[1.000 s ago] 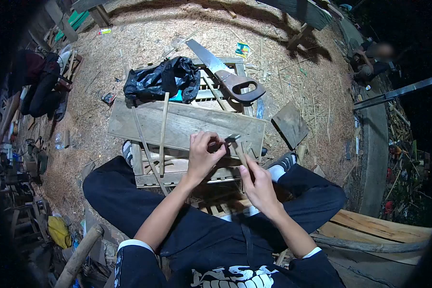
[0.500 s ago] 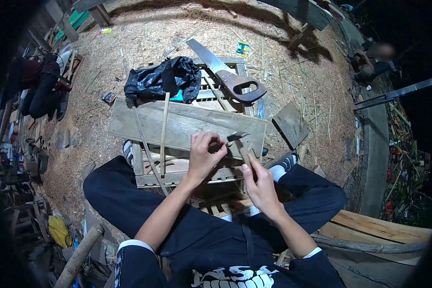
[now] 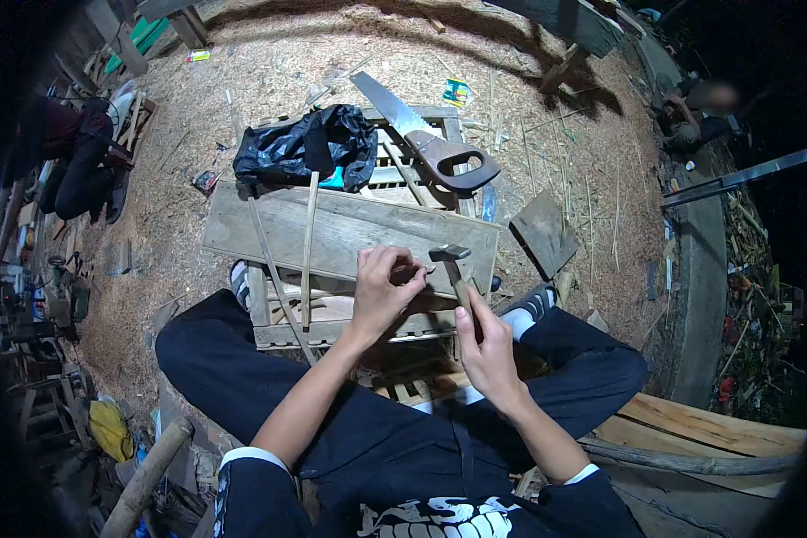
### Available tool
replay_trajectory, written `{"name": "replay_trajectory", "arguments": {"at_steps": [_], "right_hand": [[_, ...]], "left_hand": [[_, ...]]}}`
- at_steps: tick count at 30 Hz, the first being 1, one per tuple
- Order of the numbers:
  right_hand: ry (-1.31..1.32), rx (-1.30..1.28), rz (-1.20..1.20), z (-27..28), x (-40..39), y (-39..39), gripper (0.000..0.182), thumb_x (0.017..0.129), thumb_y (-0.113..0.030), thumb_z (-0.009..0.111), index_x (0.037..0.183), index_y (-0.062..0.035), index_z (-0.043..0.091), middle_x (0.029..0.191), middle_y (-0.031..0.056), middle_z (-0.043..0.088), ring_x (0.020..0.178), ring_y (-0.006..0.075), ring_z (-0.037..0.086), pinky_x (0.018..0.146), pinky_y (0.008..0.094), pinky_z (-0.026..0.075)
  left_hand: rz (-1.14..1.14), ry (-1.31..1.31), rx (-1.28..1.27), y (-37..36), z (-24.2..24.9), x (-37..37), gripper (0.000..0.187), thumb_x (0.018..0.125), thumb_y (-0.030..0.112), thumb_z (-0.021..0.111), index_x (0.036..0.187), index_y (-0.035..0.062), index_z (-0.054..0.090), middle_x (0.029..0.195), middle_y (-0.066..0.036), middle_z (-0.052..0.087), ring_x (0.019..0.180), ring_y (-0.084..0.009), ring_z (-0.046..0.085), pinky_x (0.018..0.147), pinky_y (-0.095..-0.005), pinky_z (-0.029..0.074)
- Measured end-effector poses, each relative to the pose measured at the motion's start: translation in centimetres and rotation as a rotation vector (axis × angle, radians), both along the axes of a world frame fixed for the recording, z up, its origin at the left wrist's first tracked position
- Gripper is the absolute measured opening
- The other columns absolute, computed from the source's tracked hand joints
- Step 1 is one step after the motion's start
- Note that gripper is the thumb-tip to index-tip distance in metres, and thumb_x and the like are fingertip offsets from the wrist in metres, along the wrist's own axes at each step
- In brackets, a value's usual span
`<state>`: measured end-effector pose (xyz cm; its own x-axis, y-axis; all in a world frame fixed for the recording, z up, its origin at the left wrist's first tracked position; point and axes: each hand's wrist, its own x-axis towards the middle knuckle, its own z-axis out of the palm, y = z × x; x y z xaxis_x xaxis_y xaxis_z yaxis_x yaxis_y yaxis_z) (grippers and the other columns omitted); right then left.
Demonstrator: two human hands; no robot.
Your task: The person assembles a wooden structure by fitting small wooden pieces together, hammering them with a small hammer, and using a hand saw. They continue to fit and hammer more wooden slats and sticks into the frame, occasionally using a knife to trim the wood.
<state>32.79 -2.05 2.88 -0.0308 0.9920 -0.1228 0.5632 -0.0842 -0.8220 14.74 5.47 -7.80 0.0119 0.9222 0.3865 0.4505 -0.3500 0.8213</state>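
My right hand (image 3: 487,345) is closed around the wooden handle of a hammer (image 3: 450,254). The hammer's metal head is raised over the right part of a wide grey board (image 3: 332,224). Just left of it, my left hand (image 3: 387,291) pinches with thumb and fingertips above the board's near edge. A tiny light piece shows by those fingertips, too small to name. The board lies across a low slatted wooden table (image 3: 264,335). On the board's left part rest a thin wooden strip (image 3: 309,242) and a darker, narrow strip (image 3: 273,262).
Beyond the board are a handsaw (image 3: 439,157) and a black plastic bag (image 3: 305,148). A square wood piece (image 3: 545,233) lies to the right on the shavings-covered ground. One person (image 3: 85,157) is at far left, another (image 3: 690,117) at far right. A pole (image 3: 152,475) stands at lower left.
The hammer head has risen slightly and turned, coming away from my left fingertips. My left hand has stayed in place, still pinching.
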Motion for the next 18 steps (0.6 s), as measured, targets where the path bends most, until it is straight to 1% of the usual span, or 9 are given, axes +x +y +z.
{"name": "replay_trajectory", "arguments": {"at_steps": [1,5,7,11,13,14,15,17,18], "right_hand": [[0.009,-0.035,-0.011,0.02,0.01,-0.07,0.045,0.11,-0.021,0.057,0.14,0.0121,0.057,0.125,0.0317,0.071,0.114,0.0337,0.073,0.097,0.0397,0.054],[-0.118,-0.042,0.067,-0.63,0.4,0.23,0.044,0.11,-0.021,0.058,0.14,0.0115,0.058,0.124,0.0309,0.072,0.113,0.0339,0.073,0.097,0.0397,0.054],[0.007,0.104,-0.007,-0.3,0.03,-0.05,0.042,0.109,-0.02,0.057,0.141,0.0084,0.057,0.112,0.0344,0.07,0.107,0.0485,0.071,0.092,0.048,0.055],[-0.062,0.047,0.044,-0.81,0.44,-0.17,0.043,0.109,-0.02,0.057,0.141,0.008,0.057,0.114,0.0345,0.07,0.109,0.0481,0.071,0.093,0.0474,0.055],[-0.064,0.021,0.055,-0.81,0.44,-0.06,0.045,0.11,-0.022,0.058,0.14,0.0104,0.058,0.115,0.0279,0.074,0.103,0.0286,0.074,0.091,0.0391,0.055],[-0.011,0.001,0.012,-0.59,0.25,-0.18,0.044,0.11,-0.023,0.058,0.141,0.0087,0.058,0.115,0.0258,0.075,0.104,0.0247,0.073,0.09,0.0384,0.055],[-0.011,-0.003,0.015,-0.5,0.09,-0.32,0.044,0.11,-0.023,0.058,0.141,0.0087,0.058,0.115,0.0258,0.075,0.104,0.0247,0.073,0.09,0.0384,0.055],[0.022,0.01,-0.036,-0.41,-0.05,-0.43,0.044,0.11,-0.021,0.056,0.142,0.0082,0.057,0.117,0.0344,0.071,0.112,0.0454,0.071,0.095,0.0453,0.055],[0.021,0.011,-0.038,-0.59,0.11,-0.34,0.044,0.11,-0.021,0.056,0.142,0.0082,0.057,0.117,0.0344,0.071,0.112,0.0454,0.071,0.095,0.0453,0.055]], "left_hand": [[-0.019,-0.017,-0.01,-0.02,-0.05,0.02,0.027,0.077,0.011,0.085,0.096,0.0088,0.067,0.091,-0.005,0.067,0.094,-0.0283,0.057,0.092,-0.041,0.043],[0.0,-0.026,-0.014,0.06,-0.17,0.07,0.027,0.077,0.011,0.085,0.096,0.0092,0.067,0.092,-0.004,0.067,0.094,-0.0276,0.058,0.093,-0.0411,0.042],[0.0,-0.021,0.021,0.02,0.07,0.17,0.026,0.077,0.011,0.085,0.096,0.0094,0.067,0.092,-0.004,0.068,0.094,-0.0268,0.058,0.093,-0.0408,0.042],[-0.02,-0.014,0.002,-0.05,0.58,0.17,0.026,0.077,0.01,0.085,0.096,0.0097,0.067,0.091,-0.003,0.068,0.093,-0.0262,0.059,0.093,-0.0404,0.042],[0.004,-0.008,0.004,0.0,0.43,0.13,0.025,0.077,0.01,0.084,0.096,0.0098,0.067,0.091,-0.003,0.068,0.092,-0.0256,0.059,0.093,-0.04,0.041],[0.008,-0.006,0.002,-0.03,0.27,0.05,0.025,0.077,0.01,0.084,0.096,0.0098,0.067,0.091,-0.003,0.068,0.092,-0.0256,0.059,0.093,-0.04,0.041],[0.001,-0.017,-0.004,-0.04,0.28,0.08,0.025,0.077,0.01,0.084,0.095,0.0097,0.067,0.091,-0.003,0.068,0.092,-0.0258,0.06,0.093,-0.0402,0.041],[-0.007,-0.029,-0.007,-0.03,0.41,0.1,0.025,0.077,0.01,0.084,0.095,0.0095,0.067,0.091,-0.003,0.068,0.092,-0.0259,0.06,0.093,-0.0405,0.042],[-0.001,-0.019,-0.007,-0.08,0.42,0.04,0.025,0.077,0.011,0.085,0.094,0.0092,0.067,0.091,-0.003,0.068,0.092,-0.0263,0.06,0.093,-0.0406,0.042]]}}
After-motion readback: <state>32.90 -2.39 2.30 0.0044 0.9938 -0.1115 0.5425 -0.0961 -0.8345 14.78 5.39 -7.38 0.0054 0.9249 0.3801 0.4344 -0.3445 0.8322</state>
